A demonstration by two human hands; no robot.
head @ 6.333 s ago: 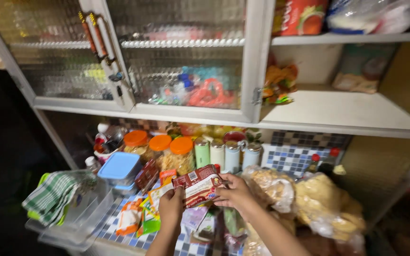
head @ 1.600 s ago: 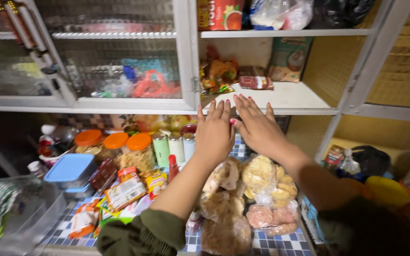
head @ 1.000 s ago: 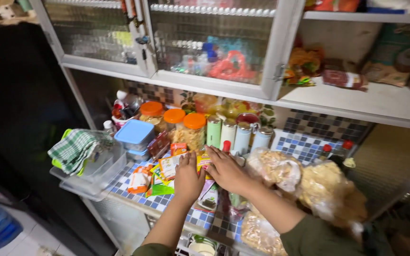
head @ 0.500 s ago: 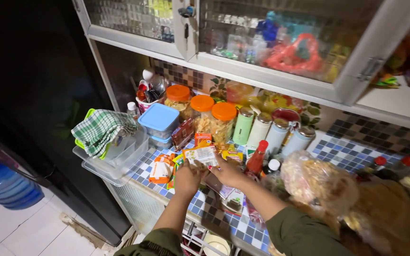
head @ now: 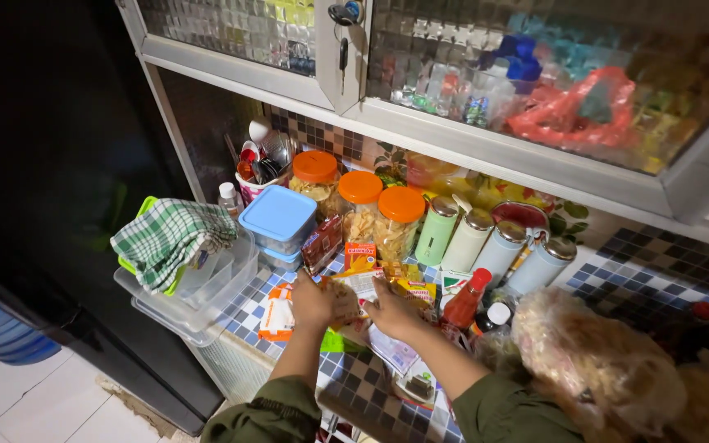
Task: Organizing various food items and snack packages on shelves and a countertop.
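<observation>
My left hand (head: 312,303) and my right hand (head: 394,311) rest side by side on a pile of small snack packets (head: 364,283) on the blue and white tiled counter (head: 248,305). Both hands close around an orange and white packet between them. More flat packets (head: 276,313) lie to the left and below the hands. A red-capped sauce bottle (head: 463,301) stands just right of my right hand.
Three orange-lidded jars (head: 361,205) and pale canisters (head: 469,238) line the back. A blue-lidded box (head: 278,220) and a clear tub with a checked cloth (head: 171,238) sit left. Bagged crackers (head: 596,369) fill the right. Glass cabinet doors (head: 535,74) hang overhead.
My hands came down from the upper shelf to the packets on the counter. The view swung left and downward, now showing the dark fridge side and the floor.
</observation>
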